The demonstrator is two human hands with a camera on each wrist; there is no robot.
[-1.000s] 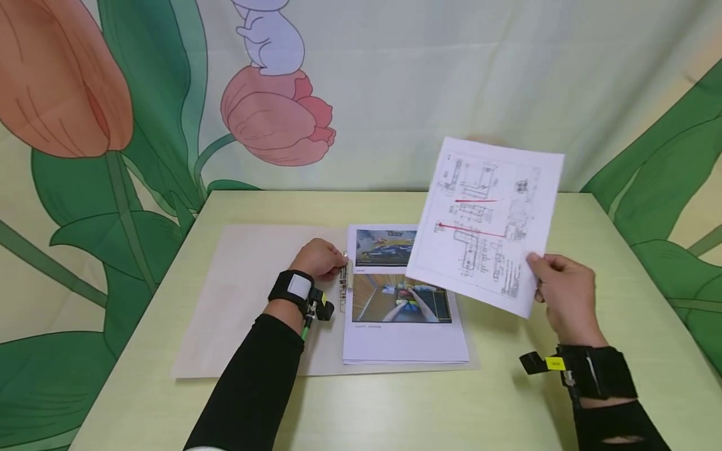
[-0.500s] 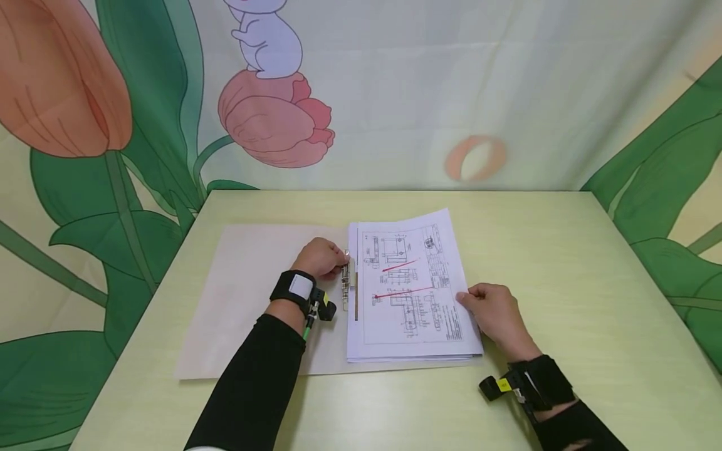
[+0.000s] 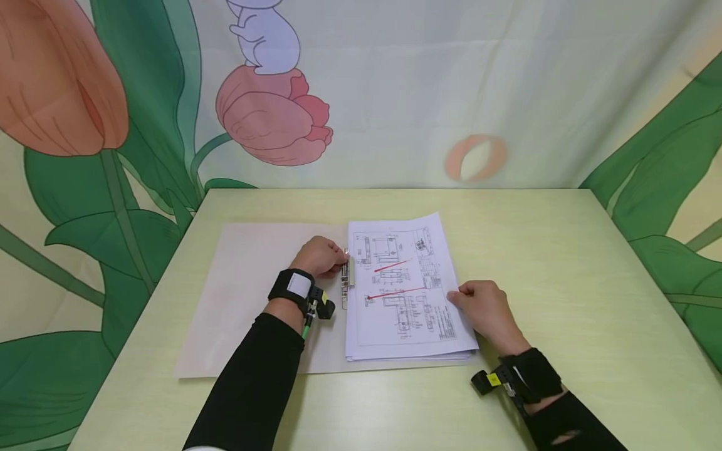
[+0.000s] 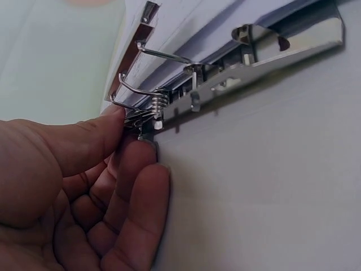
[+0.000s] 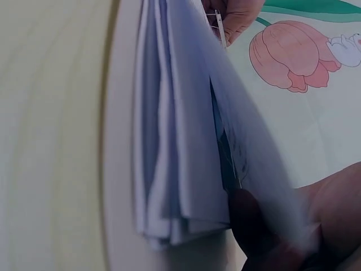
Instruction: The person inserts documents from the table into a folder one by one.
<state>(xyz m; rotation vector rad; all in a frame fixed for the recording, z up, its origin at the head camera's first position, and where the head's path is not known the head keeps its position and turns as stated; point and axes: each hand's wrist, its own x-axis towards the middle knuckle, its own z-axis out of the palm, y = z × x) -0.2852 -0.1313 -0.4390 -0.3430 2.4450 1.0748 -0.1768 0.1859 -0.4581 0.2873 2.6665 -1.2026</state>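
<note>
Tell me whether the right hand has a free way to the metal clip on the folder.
Probably yes. The right hand rests at the paper stack's right edge; only flat sheets lie between it and the metal clip. But the left hand already pinches the clip's lever, leaving little room there.

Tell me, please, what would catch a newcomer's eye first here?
The drawing sheet with red lines tops a paper stack at the table's middle, the right hand at its edge. Beside it the left hand pinches the metal clip of an open folder.
</note>
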